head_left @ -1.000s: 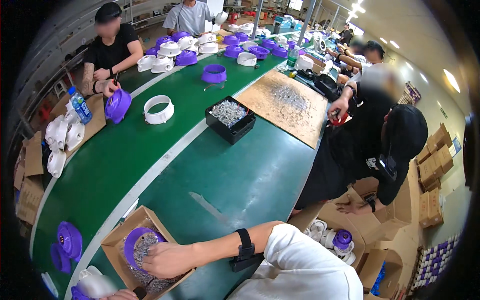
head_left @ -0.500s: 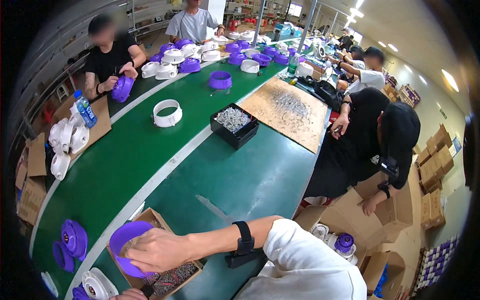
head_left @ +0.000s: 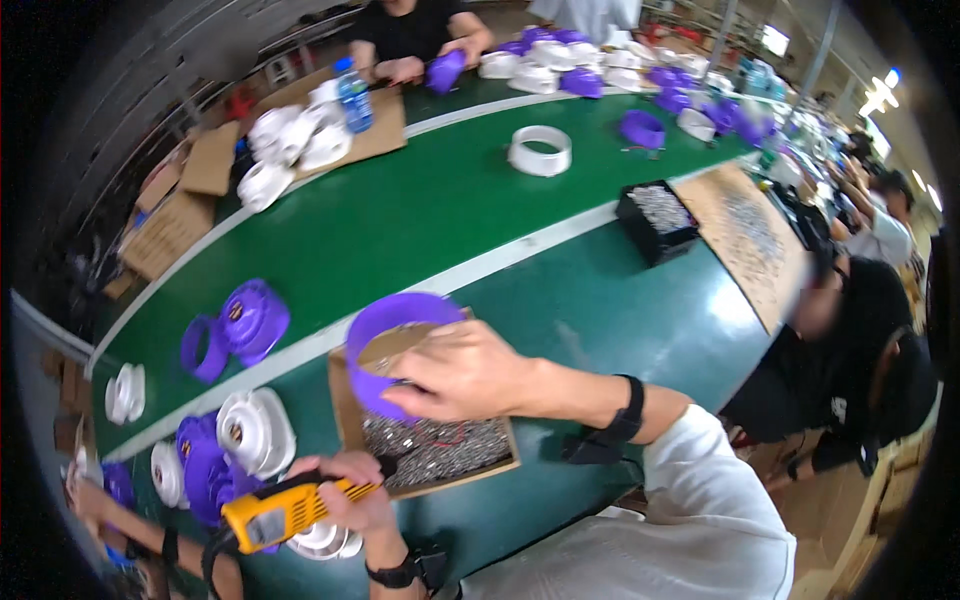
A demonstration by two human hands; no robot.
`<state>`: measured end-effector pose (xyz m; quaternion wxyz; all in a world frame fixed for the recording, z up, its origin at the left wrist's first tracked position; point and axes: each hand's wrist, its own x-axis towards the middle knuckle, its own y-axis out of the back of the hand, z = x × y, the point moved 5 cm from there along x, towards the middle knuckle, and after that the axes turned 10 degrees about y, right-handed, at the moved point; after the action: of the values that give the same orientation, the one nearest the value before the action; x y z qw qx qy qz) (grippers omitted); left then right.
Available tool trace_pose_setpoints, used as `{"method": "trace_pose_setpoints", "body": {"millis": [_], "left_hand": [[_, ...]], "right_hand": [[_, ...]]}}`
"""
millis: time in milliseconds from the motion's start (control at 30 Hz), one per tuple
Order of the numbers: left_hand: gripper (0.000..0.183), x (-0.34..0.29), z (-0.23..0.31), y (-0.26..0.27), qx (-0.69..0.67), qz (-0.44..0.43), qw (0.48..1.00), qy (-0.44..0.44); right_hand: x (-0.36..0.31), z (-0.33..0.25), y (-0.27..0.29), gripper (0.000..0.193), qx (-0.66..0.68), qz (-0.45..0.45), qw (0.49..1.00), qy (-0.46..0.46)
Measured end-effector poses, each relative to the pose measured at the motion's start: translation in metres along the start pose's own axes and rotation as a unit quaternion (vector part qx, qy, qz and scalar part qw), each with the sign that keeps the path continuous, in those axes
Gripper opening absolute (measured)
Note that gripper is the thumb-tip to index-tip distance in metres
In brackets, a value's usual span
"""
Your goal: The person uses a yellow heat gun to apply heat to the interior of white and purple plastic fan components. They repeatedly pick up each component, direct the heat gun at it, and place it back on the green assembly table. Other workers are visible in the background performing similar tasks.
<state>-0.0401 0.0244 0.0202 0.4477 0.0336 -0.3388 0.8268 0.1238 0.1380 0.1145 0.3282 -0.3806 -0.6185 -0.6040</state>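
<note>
Purple ring (head_left: 395, 312) pinched by right hand (head_left: 462, 375) over parts box (head_left: 350, 400), yellow tool (head_left: 295, 512) gripped beside the box by left hand (head_left: 362, 508), fingers curled.

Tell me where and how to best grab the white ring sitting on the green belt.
Probably best to pinch the near wall of the white ring from above, straddling it inside and out. It sits flat on the green belt with its wide, round opening facing up, so the rim is exposed, and nothing else stands against it.
</note>
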Motion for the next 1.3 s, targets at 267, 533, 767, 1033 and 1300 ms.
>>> {"method": "trace_pose_setpoints", "body": {"millis": [267,533,767,1033,1300], "left_hand": [[0.041,0.000,0.009,-0.007,-0.006,-0.022,1.000,-0.009],[0.041,-0.002,0.005,-0.006,-0.016,-0.013,1.000,0.003],[0.042,-0.002,0.004,-0.004,-0.019,-0.014,1.000,0.011],[0.043,-0.001,0.007,-0.003,-0.020,-0.020,0.999,0.016],[0.043,-0.001,0.004,-0.004,-0.007,-0.020,1.000,0.009]], "right_hand": [[-0.005,-0.008,-0.017,0.028,0.014,-0.085,0.996,0.026],[-0.002,0.000,-0.023,0.021,0.137,-0.120,0.980,-0.086],[0.002,0.016,-0.017,0.018,0.207,-0.059,0.946,-0.241],[0.034,0.109,-0.013,0.022,-0.037,0.011,0.977,-0.209],[0.025,0.234,-0.068,0.020,-0.190,-0.019,0.978,-0.088]]}}
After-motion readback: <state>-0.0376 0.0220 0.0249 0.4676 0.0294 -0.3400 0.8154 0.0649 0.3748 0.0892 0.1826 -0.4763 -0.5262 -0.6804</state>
